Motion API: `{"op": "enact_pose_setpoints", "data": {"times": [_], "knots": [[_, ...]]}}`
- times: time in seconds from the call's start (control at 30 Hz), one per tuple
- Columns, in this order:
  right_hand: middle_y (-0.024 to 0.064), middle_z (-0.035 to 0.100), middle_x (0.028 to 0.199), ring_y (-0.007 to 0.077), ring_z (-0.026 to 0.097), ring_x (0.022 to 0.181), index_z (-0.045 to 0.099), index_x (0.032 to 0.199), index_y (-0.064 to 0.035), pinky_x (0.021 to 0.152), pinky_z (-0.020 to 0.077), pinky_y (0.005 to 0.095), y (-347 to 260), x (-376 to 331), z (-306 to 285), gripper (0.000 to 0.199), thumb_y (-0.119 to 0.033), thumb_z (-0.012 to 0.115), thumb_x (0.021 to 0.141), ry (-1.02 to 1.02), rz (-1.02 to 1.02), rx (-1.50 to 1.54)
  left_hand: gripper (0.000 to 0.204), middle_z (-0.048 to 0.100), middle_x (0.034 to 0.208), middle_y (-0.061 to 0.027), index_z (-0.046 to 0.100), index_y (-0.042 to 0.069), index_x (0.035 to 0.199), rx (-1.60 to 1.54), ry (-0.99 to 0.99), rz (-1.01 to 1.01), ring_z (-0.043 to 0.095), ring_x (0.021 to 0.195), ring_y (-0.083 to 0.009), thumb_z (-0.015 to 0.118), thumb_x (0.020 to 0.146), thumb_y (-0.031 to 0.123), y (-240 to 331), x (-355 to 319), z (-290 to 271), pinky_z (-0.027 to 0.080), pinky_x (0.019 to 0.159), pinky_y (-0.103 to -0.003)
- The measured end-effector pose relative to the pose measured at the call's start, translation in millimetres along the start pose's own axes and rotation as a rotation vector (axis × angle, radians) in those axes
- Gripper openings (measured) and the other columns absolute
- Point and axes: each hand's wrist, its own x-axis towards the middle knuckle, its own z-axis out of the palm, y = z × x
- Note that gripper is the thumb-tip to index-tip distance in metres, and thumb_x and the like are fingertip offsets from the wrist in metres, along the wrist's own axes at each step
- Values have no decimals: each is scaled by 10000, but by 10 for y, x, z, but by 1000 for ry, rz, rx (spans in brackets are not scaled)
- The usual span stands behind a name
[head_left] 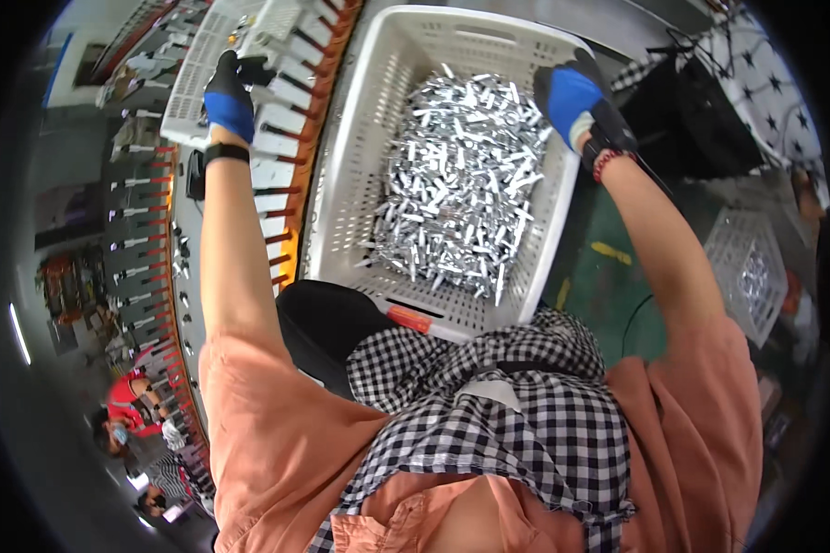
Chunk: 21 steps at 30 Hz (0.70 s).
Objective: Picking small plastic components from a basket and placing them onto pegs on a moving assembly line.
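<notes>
A large white perforated plastic crate (350,175) stands in front of me, heaped with small silvery metal pieces (461,175). My right hand (572,97), in a blue and black glove, is closed over the crate's far right rim. Farther left, my left hand (231,97) wears the same kind of glove and reaches to a smaller white basket (186,101). Its dark thumb and a finger stretch apart beside the basket's right side. I see nothing clearly held there, and its other fingers are partly hidden.
A long rack with orange-brown handles (290,189) runs between basket and crate. Behind it, another row of tools (148,244) lines a bench. At the right are a black bag (696,120) and a second white basket (752,276). A person in red (129,405) works at lower left.
</notes>
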Motion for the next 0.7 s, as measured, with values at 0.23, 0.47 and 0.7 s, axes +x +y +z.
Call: {"op": "enact_pose_setpoints", "data": {"times": [0.23,0.47,0.7], "knots": [[158,701,792,367,666,762,724,826,-110,840,517,488,122,-11,-5,144,-223,656,884,13,-11,10,480,725,1183,-189,598,-46,1359,-12,-715,129,710,998,-214,527,1081,338,774,-497,240,561,838,-332],[92,593,596,299,610,620,644,667,-179,912,480,490,210,-229,133,141,-228,630,799,391,-171,249,386,609,1406,-215,598,43,1317,-583,238,-205,552,1315,-333,416,1079,286,146,589,516,370,1178,-485],[111,611,637,320,620,652,665,715,-156,877,491,485,319,-647,556,132,-226,638,824,301,-13,245,377,742,1189,-179,631,57,1333,218,-175,178,714,1034,-270,427,1025,132,-413,1197,-291,516,922,-330]]}}
